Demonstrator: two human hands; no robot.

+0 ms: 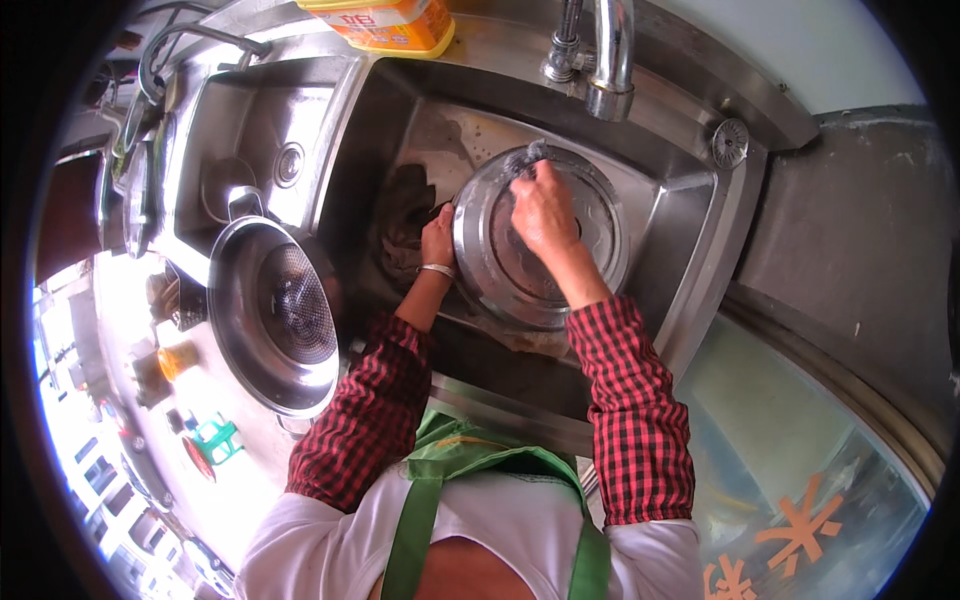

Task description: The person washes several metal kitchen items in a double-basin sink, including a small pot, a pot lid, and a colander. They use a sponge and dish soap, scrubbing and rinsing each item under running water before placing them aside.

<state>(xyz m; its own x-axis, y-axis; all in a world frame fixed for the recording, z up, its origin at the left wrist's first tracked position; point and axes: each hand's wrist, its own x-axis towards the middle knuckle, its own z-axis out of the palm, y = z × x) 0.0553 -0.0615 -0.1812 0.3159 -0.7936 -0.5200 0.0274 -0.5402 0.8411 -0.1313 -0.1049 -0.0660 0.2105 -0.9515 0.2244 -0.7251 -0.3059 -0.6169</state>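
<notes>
A round metal lid or shallow pan [480, 255] lies in the large stainless steel sink basin [679, 247]. My right hand [544, 202] grips a grey scouring pad [527, 155] and presses it on the far rim of the round metal piece. At its left edge, my left hand [438, 238] holds the rim, thumb on top, fingers partly hidden. A dark wet cloth [409, 217] lies in the basin just left of that hand.
The chrome faucet [611, 75] hangs over the far side. A steel pan with a perforated-looking base [274, 315] rests at the left, near a smaller basin [225, 120]. An orange and yellow tub [390, 26] stands behind the sink. A drain strainer [729, 143] sits on the right rim.
</notes>
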